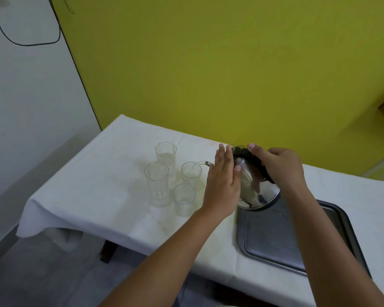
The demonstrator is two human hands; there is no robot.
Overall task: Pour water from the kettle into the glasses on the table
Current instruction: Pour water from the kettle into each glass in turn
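A shiny steel kettle (256,187) is held up in the middle right of the frame, tipped far over toward the left. The right hand (279,167) is closed around its black handle (251,158) at the top. The left hand (223,185) is flat and open, with its palm pressed against the kettle's left side and fingers pointing up. The spout (207,163) pokes out just past the left hand, and a thin stream of water (197,165) runs from it into a short glass (191,175) right beside it.

Four clear glasses stand close together on the table (98,189), left of the kettle. A tall glass with flat sides (165,161) stands at the back and has some water in it. A tall round glass (157,187) stands in front of it, toward the left. Another short glass (184,199) stands nearest the camera, just left of the left wrist.

The table has a white cloth (80,209) over it, with some faint yellowish stains near the glasses. A grey metal tray (275,240) lies on the cloth at the lower right, under the kettle's raised bottom, with a few water drops on it. A yellow wall (208,63) fills the top of the frame.
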